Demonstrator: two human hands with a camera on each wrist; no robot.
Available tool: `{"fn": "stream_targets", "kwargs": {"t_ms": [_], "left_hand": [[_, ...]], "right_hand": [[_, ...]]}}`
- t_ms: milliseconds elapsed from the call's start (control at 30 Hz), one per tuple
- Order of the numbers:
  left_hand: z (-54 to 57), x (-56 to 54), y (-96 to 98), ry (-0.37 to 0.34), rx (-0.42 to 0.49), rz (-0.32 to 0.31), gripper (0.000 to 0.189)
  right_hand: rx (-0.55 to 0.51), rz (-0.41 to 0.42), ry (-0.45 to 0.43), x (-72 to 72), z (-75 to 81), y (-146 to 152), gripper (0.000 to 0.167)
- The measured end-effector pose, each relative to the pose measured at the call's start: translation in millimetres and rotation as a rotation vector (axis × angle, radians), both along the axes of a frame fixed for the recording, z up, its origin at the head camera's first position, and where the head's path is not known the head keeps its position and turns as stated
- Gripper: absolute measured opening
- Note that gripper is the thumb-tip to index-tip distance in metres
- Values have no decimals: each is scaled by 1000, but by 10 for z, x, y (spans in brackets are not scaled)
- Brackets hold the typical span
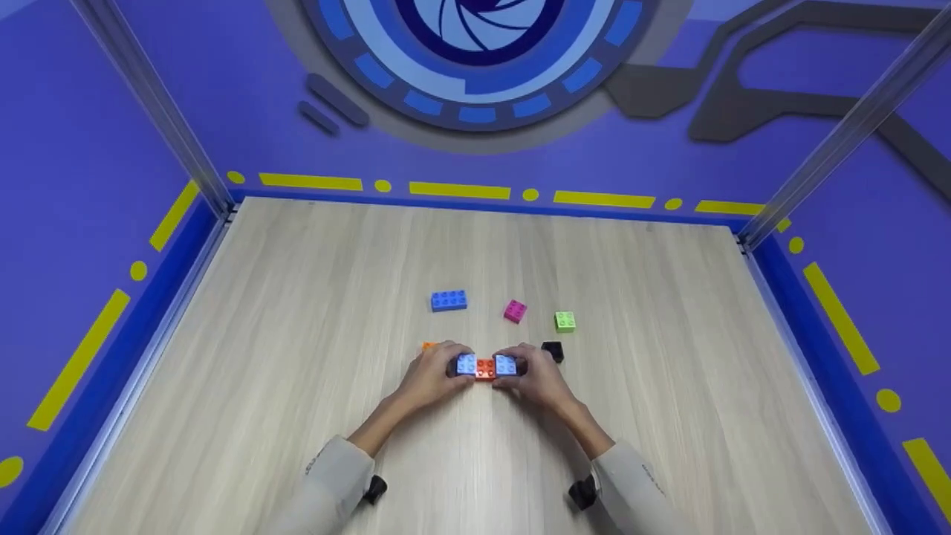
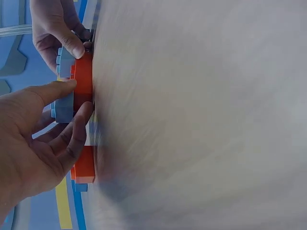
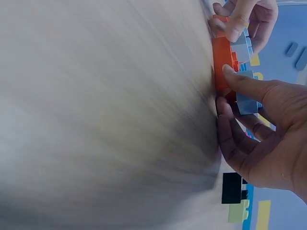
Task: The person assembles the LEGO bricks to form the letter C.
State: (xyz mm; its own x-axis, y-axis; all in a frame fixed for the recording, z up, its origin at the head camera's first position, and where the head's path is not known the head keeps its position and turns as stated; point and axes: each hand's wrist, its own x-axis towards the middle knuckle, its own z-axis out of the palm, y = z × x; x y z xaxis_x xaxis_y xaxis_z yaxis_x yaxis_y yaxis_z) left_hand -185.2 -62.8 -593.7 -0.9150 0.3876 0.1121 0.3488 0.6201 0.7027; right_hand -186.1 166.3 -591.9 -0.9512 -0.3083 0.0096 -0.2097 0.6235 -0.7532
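Observation:
Two light blue toy bricks, the left one (image 1: 466, 364) and the right one (image 1: 505, 365), sit on the ends of a red toy brick (image 1: 485, 369), whose studs show in the gap between them. My left hand (image 1: 435, 371) pinches the left end of this joined piece, its thumb at the seam of red and light blue in the left wrist view. My right hand (image 1: 541, 377) grips the right end likewise, thumb on the red side (image 3: 221, 60) in the right wrist view. Both hands are low, close over the tabletop.
An orange brick (image 1: 429, 345) peeks out behind the left hand. Just beyond the right hand lies a black brick (image 1: 553, 351). Farther back are a blue brick (image 1: 449, 300), a magenta brick (image 1: 515, 311) and a lime green brick (image 1: 565, 322). Blue walls (image 1: 475, 163) enclose the wooden table (image 1: 334, 260).

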Motion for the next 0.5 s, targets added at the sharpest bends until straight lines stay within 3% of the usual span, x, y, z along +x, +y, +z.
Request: {"fn": "stream_targets", "kwargs": {"t_ms": [167, 500], "left_hand": [[-21, 1, 11, -32, 50, -17, 36], [-24, 6, 23, -30, 58, -34, 38]], "right_hand": [[-33, 8, -6, 25, -33, 44, 44], [-98, 18, -38, 61, -42, 151, 45]]}}
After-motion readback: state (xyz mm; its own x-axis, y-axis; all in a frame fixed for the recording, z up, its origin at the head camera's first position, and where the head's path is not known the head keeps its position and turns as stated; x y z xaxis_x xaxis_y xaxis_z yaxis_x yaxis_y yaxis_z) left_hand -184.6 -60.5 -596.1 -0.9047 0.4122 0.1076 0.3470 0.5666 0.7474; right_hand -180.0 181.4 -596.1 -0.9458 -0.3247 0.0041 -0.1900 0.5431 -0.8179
